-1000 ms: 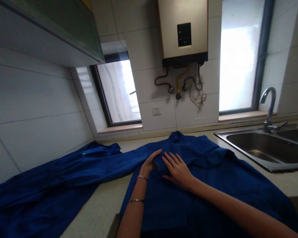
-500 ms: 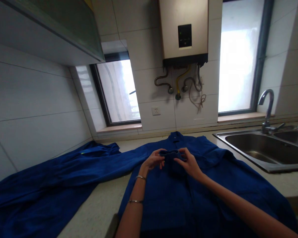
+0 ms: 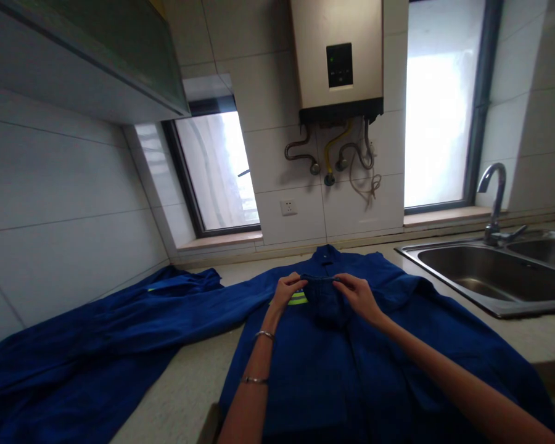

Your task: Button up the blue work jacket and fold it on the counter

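A dark blue work jacket (image 3: 305, 376) lies spread on the counter, its collar (image 3: 327, 254) toward the wall. Over its chest, a sleeve cuff (image 3: 320, 281) is stretched flat between my two hands. My left hand (image 3: 287, 293) pinches one corner of the cuff between thumb and fingers, just above a yellow-green reflective patch (image 3: 298, 298) on the chest. At the opposite corner, my right hand (image 3: 357, 297) has a similar pinch. Two thin bangles (image 3: 254, 380) circle my left forearm. The jacket's other sleeve (image 3: 213, 314) reaches out to the left.
More blue clothing (image 3: 50, 370) lies on the left of the counter (image 3: 180, 382). A steel sink (image 3: 472, 277) with a faucet (image 3: 494, 197) is at the right. A water heater (image 3: 337, 55) with pipes hangs on the tiled wall, and a cabinet (image 3: 97, 61) overhangs the upper left.
The cuff's opening was rounded and spread; now its edge is pulled straight and flat between my hands. The reflective patch has come into view beside my left hand.
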The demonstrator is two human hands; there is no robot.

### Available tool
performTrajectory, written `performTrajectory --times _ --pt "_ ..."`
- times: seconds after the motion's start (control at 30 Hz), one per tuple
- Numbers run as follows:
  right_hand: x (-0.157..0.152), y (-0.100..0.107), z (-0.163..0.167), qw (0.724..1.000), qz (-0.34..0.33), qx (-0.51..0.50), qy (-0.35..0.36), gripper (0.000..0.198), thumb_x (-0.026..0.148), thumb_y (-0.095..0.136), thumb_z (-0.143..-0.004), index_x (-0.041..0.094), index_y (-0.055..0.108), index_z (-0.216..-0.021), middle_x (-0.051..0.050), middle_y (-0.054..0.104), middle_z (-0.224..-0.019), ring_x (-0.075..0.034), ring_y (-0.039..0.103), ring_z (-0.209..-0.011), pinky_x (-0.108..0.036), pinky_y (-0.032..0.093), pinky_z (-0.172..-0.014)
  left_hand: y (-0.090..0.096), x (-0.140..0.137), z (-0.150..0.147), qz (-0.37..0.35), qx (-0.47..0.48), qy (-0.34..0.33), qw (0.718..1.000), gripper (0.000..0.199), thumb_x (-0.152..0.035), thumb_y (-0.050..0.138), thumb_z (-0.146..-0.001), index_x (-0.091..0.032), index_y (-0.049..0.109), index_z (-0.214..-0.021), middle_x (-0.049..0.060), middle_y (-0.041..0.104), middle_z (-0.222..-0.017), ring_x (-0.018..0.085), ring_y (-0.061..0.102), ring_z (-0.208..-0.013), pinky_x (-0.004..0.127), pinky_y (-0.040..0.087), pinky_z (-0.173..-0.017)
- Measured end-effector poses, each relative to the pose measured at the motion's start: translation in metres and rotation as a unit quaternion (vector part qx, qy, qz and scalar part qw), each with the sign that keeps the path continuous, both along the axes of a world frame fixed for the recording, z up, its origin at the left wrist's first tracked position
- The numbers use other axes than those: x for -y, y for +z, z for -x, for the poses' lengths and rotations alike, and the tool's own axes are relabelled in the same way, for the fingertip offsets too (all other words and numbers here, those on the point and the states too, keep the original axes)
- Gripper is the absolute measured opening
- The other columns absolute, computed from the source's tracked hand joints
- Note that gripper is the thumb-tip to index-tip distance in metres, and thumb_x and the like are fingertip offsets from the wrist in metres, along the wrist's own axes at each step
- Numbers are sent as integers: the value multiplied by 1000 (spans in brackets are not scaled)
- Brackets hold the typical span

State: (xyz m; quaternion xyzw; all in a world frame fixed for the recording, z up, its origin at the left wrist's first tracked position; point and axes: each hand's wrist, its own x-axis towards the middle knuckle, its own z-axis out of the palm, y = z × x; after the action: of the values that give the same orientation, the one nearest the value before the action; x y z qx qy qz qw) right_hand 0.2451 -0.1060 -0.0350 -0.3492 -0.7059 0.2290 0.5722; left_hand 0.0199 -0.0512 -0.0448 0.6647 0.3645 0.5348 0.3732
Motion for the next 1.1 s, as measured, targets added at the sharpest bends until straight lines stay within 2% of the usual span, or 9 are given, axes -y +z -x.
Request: performTrajectory --times 0.1,0.17,0.4,0.63,0.73,0.8,0.9,1.0,1.1 --pt "-7 1 -9 1000 5 17 16 24 36 53 -80 20 67 -92 -2 68 -87 -18 62 -80 -30 48 -74 2 5 -9 15 39 -47 998 37 -31 71 -63 -15 68 -96 7 65 -95 17 57 -85 23 44 -70" --pt "-11 0 -15 999 23 18 19 24 37 56 -78 19 67 -89 -2 68 -84 -18 62 -78 -30 49 -73 0 7 -14 48 66 -65 995 44 -28 71 -63 -15 66 -104 7 66 -94 18 58 -84 25 44 -72" --pt "-12 -9 -22 991 83 -61 80 27 38 70 -67 17 69 -84 -5 69 -85 -19 64 -81 -35 50 -80 0 8 -16 32 125 -34 991 15 -18 73 -57 -15 70 -71 1 61 -74 12 53 -69 21 41 -61" --pt "-7 -14 -16 984 84 -111 110 27 36 70 -68 18 70 -89 -6 68 -98 -22 62 -93 -37 47 -88 1 10 -14 68 175 -86 978 15 -14 75 -51 -13 69 -66 0 60 -73 8 52 -62 19 38 -56" --pt "-4 -23 -6 983 101 -65 141 45 36 73 -64 19 64 -105 -4 64 -107 -21 59 -97 -33 47 -85 -4 7 -15 88 220 -96 967 19 -16 76 -55 -14 70 -74 0 63 -69 8 54 -61 19 40 -59" --pt "-4 -32 1 981 118 8 154 42 38 73 -63 17 65 -99 -3 66 -96 -19 60 -85 -29 48 -74 -6 4 -16 86 239 -98 962 26 -20 75 -59 -14 70 -84 3 67 -78 12 59 -70 21 44 -67" --pt "-15 -32 1 978 157 48 132 33 45 62 -72 12 64 -67 0 62 -63 -13 54 -57 -24 42 -53 -9 0 -16 79 221 -119 965 46 -34 72 -67 -16 63 -108 11 65 -106 20 60 -93 29 44 -83" --pt "-39 -4 -42 972 204 -93 63 34 46 61 -73 13 63 -69 0 61 -60 -11 52 -51 -22 39 -48 -14 -7 -13 87 156 -89 980 58 -50 59 -76 -19 52 -124 13 57 -121 24 55 -108 36 39 -94" --pt "-71 40 -141 942 193 -268 -60 33 44 57 -76 15 62 -93 -7 67 -81 -15 60 -61 -26 45 -54 -26 -16 -12 61 18 -14 998 56 -55 47 -81 -16 54 -121 13 56 -123 24 50 -115 38 34 -99"
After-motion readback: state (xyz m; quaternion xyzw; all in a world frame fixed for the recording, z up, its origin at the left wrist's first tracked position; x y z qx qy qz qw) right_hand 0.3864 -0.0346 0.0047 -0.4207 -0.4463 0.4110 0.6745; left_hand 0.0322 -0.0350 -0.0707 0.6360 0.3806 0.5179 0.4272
